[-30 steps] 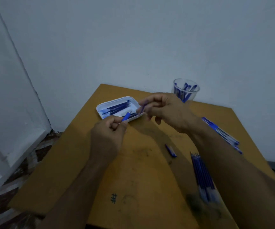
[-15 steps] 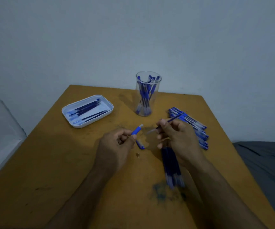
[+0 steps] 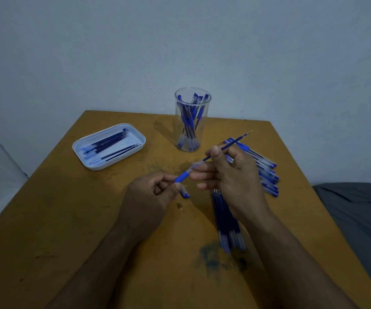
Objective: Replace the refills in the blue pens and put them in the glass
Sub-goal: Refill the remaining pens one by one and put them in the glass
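Left hand (image 3: pixel 151 197) pinched round the blue-gripped clear plastic pen barrel (image 3: pixel 183 176) at table centre; right hand (image 3: pixel 231 175) clamped on the thin dark-blue refill (image 3: pixel 229 145), tip toward 2 o'clock. Tall clear glass of pens (image 3: pixel 191 121) at 12 o'clock. Likely risk: refill bending or missing the narrow barrel mouth through misalignment.

left hand (image 3: pixel 151 192): bare, no glove, ring or watch showing.
right hand (image 3: pixel 231 175): bare too, short plain nails on the thumb and fingers.
left forearm (image 3: pixel 104 262): enters from 7 o'clock, uncovered to the frame edge, no sleeve.
right forearm (image 3: pixel 291 259): enters from 5 o'clock, likewise sleeveless, no band.
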